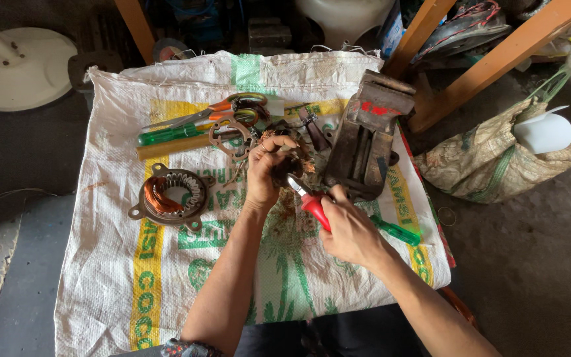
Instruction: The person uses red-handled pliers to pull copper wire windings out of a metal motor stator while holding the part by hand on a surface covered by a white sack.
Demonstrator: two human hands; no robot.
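Pinching a tangled copper coil [291, 162], left hand [266, 173]; right hand [351, 231] grips red-handled pliers [310, 201].

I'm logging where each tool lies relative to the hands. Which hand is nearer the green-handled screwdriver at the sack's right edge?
Right. The right hand holds red-handled pliers just left of the green-handled screwdriver, almost touching it. The left hand grips a dark wound part farther up and left.

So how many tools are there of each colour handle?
Green-handled screwdrivers: 2, one at the top left of the sack, one by the right hand.
Red-handled pliers: 1, in the right hand.
Orange-handled scissors: 1.
Total: 4.
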